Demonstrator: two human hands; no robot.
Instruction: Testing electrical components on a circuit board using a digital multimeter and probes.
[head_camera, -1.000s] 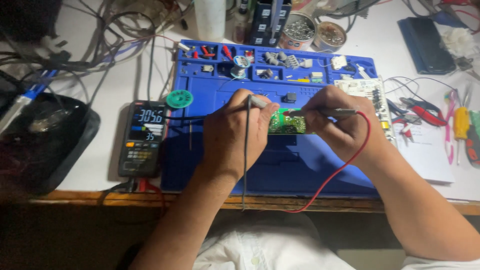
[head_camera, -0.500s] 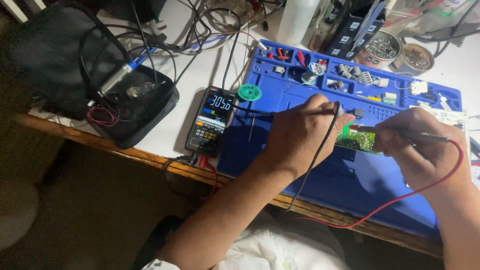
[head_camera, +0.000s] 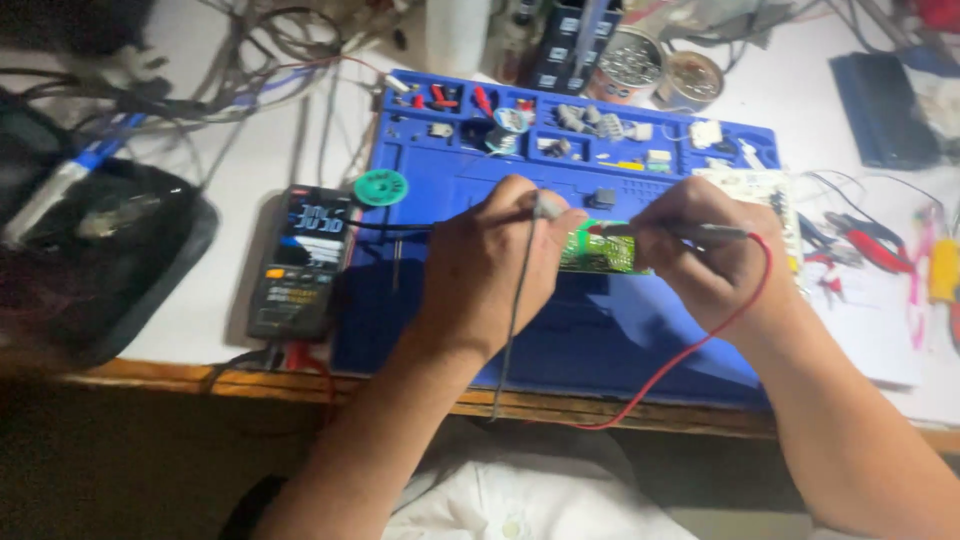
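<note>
At the centre of the frame a small green circuit board (head_camera: 598, 250) lies flat on a blue rubbery mat (head_camera: 600, 330) with moulded trays. The left hand (head_camera: 495, 265) pinches a grey probe (head_camera: 547, 207) onto the board's left edge. The right hand (head_camera: 700, 250) is curled around a slim dark probe (head_camera: 680, 232) trailing a red wire (head_camera: 690, 350). At centre left a dark rectangular multimeter (head_camera: 303, 260) sits on the white worktop (head_camera: 250, 160).

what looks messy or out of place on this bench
A tangle of wires sprawls across the table's far left. The meter lies close to the table edge, its leads hanging over it. Nothing looks spilled or broken.
</note>
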